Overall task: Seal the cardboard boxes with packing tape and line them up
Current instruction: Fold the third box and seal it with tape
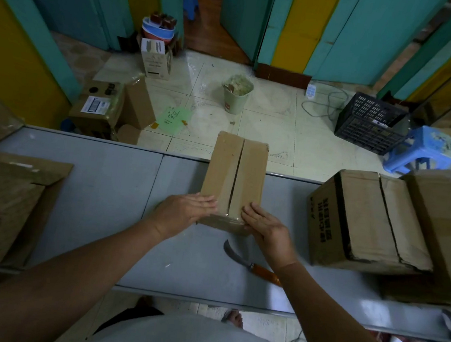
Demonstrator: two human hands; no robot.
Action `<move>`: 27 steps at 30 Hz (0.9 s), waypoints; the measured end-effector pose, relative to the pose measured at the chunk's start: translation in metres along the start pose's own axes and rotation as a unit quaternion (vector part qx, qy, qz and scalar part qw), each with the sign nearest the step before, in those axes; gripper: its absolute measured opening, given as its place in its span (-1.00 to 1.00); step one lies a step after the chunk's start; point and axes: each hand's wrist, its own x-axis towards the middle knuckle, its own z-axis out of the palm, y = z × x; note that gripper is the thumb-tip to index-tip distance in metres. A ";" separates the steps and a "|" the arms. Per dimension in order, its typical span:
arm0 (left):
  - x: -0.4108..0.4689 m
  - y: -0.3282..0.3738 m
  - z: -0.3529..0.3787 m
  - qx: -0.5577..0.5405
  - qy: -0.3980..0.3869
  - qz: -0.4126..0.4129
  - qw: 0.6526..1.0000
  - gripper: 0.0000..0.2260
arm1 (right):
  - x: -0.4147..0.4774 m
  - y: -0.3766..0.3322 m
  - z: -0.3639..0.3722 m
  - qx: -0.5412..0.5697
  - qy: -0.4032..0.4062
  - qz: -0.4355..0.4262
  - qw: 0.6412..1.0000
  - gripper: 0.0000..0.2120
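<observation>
Both hands flat, fingers straight, gripping nothing: left hand & right hand press the near end of the narrow box, mid-bench, one each side of its seam. Clear tape shows only at that near edge; rest of seam looks untaped, so sealing prob. just begun. Knife by R wrist. Other boxes side by side at right, can't tell if taped
</observation>
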 end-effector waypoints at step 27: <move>-0.028 0.009 0.012 -0.134 0.113 -0.305 0.936 -0.87 | -0.030 -0.010 0.024 0.122 0.078 0.294 0.945 -0.94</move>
